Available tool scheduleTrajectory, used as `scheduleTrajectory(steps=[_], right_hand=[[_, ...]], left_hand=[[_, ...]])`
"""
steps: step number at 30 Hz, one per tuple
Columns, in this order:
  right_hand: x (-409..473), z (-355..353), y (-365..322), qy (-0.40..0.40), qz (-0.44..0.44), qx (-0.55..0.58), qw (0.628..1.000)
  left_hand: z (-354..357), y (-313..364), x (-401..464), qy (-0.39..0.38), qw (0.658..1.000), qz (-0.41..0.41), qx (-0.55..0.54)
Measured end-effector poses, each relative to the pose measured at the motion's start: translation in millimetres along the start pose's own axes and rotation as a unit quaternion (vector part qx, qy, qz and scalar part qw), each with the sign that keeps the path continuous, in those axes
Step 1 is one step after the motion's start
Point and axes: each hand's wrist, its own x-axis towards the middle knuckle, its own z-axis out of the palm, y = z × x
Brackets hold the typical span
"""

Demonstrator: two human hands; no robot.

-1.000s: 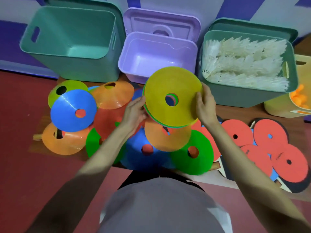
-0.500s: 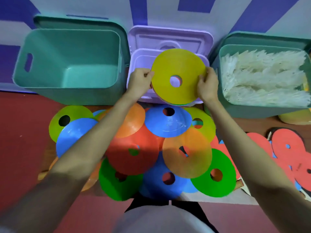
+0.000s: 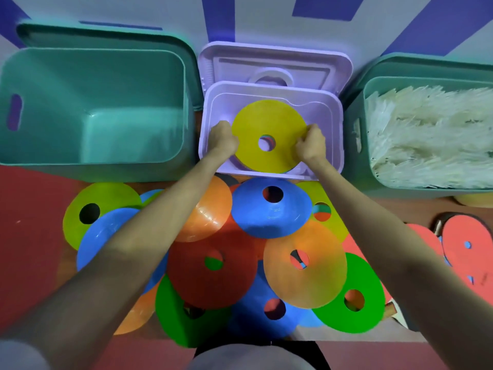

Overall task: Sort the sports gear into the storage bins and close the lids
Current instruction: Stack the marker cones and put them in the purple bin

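Both hands, left hand (image 3: 223, 140) and right hand (image 3: 310, 145), grip a stack of smooth, round cones (image 3: 266, 124) by opposite edges. They sit inside the glossy lilac plastic bin (image 3: 334, 124).

Both forearms are bare from the elbow down, with no sleeves, watch, bands or gloves on them. The left hand (image 3: 222, 138) and right hand (image 3: 310, 144) wear no rings that show. At the bottom edge sits a grey garment (image 3: 248, 356) (blurred), with dark cloth (image 3: 213, 347) just above it.
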Motion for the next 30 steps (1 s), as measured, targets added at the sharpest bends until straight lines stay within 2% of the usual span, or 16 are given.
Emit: scheduleTrajectory(steps=[4,9,12,14,16,19,23,26,30], right_hand=[[5,10,4,-0.022,0.03,0.002,0.999],[6,8,0,-0.062,0.044,-0.045,0.996],[-19,-3,-4,0.007,-0.053,-0.04,0.998],[-50,-13,-5,0.06,-0.157,0.022,0.986],[-85,-22,-3,0.074,-0.233,0.071,0.967],[-131,-28,8,0.02,-0.288,0.051,0.956],[-155,-22,28,-0.107,-0.304,-0.122,0.939],[-161,-12,30,-0.17,-0.279,-0.196,0.925],[-164,7,37,-0.182,-0.284,-0.281,0.898]], left_hand=[[4,-3,4,-0.046,0.998,-0.013,0.033],[1,0,2,-0.084,0.996,-0.013,0.017],[-4,-3,-7,-0.057,0.998,0.015,-0.006],[-8,-7,-21,-0.028,0.997,0.067,-0.026],[-13,-13,-41,0.009,0.989,0.136,-0.059],[-19,-23,-74,0.043,0.969,0.226,-0.091],[-26,-35,-115,0.06,0.952,0.269,-0.135],[-27,-46,-139,0.058,0.957,0.242,-0.15],[-20,-57,-164,0.041,0.965,0.189,-0.174]])
